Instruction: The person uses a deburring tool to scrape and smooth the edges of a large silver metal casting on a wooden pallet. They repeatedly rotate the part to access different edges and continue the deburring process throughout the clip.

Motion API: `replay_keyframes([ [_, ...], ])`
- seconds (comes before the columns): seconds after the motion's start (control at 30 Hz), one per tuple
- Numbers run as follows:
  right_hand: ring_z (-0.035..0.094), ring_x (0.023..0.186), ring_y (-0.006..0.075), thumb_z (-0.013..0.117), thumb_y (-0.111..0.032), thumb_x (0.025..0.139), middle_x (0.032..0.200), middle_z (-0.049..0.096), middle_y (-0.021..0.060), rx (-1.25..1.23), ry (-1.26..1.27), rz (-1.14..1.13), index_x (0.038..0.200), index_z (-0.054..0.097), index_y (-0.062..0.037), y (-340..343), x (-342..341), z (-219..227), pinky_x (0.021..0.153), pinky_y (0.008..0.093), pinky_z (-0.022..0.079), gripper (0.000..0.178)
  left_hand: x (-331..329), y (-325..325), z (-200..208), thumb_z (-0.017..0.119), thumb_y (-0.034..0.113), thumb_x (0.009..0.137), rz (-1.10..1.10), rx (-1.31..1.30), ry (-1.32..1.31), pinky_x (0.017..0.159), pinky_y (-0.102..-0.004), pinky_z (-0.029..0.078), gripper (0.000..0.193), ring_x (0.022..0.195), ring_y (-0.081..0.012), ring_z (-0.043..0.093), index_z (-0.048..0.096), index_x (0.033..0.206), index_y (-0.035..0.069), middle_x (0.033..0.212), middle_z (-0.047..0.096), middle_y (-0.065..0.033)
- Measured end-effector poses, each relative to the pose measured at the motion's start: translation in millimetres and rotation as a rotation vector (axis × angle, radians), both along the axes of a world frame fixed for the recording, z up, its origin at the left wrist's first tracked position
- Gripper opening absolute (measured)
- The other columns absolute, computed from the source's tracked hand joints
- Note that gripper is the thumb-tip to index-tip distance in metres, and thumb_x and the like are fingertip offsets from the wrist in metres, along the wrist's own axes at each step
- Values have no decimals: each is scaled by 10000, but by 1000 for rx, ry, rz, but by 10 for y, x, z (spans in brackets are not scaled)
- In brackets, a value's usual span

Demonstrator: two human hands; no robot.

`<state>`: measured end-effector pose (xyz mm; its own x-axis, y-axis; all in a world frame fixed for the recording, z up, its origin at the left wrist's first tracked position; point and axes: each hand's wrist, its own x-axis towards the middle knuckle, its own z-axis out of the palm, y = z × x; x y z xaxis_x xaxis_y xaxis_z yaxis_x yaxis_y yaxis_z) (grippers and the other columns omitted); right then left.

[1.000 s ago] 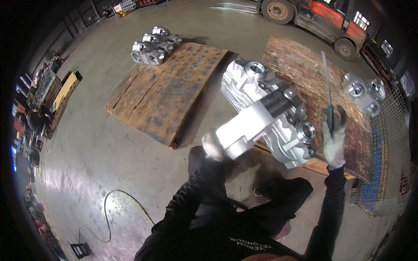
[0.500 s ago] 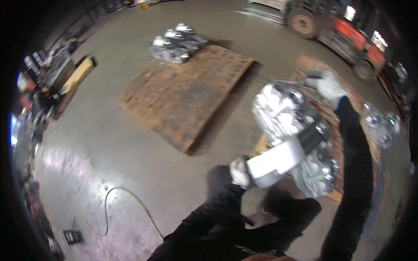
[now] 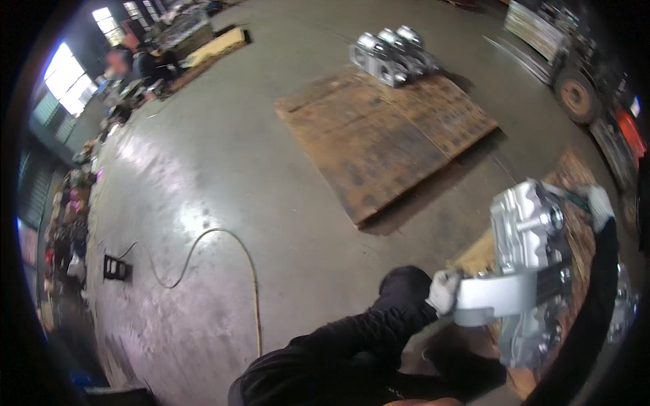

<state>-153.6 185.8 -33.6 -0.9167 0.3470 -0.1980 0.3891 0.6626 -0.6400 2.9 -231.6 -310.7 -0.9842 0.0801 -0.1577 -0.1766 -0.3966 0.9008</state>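
Observation:
My gloved left hand (image 3: 443, 291) is closed on the near end of a large, rounded silver housing (image 3: 497, 298) with a dark section, which looks like a hand-held power tool. It lies across shiny silver metal castings (image 3: 521, 227) at the right and hides part of them. Another pale metal casting (image 3: 527, 342) shows below the housing. Beyond the castings, my gloved right hand (image 3: 599, 206) is closed round a dark green handle (image 3: 575, 197). I cannot tell whether that handle belongs to the same tool.
A worn wooden platform (image 3: 386, 145) lies ahead on the grey floor, with more silver castings (image 3: 393, 57) on its far edge. A hose or cable (image 3: 254, 277) curves over the floor at left. A forklift (image 3: 589, 95) stands far right. A blurred person (image 3: 139, 61) is far left.
My view has swung left, so everything sits farther right in it. My left hand stays closed on the silver housing, and my right hand stays at the far side of the castings.

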Motion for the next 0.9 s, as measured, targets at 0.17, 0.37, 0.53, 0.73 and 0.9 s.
replay_keyframes([
  [0.17, 624, 753, 255, 648, -186, 914, 874, 688, 110, 573, -119, 518, 1140, 734, -59, -1118, -179, 537, 691, 359, 480, 273, -15, 0, -686, 611, 212, 1045, 79, 22, -20, 858, -325, 532, 273, 969, -181, 645, 667, 1155, -32, 1063, 710, -107],
  [0.37, 532, 469, 78, 640, -209, 967, 713, 668, 14, 357, -171, 148, 1138, 764, -52, -1361, -157, 504, 417, 279, 392, 263, -15, -89, -408, 645, 184, 1014, 22, 341, -118, 738, -333, 550, 227, 875, -185, 674, 693, 1015, -38, 1027, 718, -104],
  [0.53, 512, 476, 53, 623, -175, 984, 726, 669, 1, -20, -139, -74, 1133, 776, -64, -1440, -253, 576, 385, 247, 360, 241, -82, -219, 93, 674, 211, 1015, 17, 332, -166, 739, -319, 540, 223, 844, -166, 658, 692, 985, -9, 965, 706, -62],
  [0.73, 583, 516, 123, 585, -256, 999, 638, 618, 26, 190, -255, -72, 1035, 775, -65, -1405, -486, 287, 489, 309, 449, 271, -73, -211, 65, 630, 158, 1006, -18, 349, -202, 702, -286, 501, 211, 781, -129, 637, 719, 948, -25, 894, 717, -44],
  [0.9, 571, 499, 89, 573, -95, 983, 714, 661, 13, 228, -264, 105, 1139, 753, -60, -1600, -287, 689, 503, 299, 486, 241, -91, -288, 40, 601, 132, 1007, -77, 361, -245, 711, -279, 497, 236, 783, -136, 642, 735, 959, -56, 886, 732, -61],
])
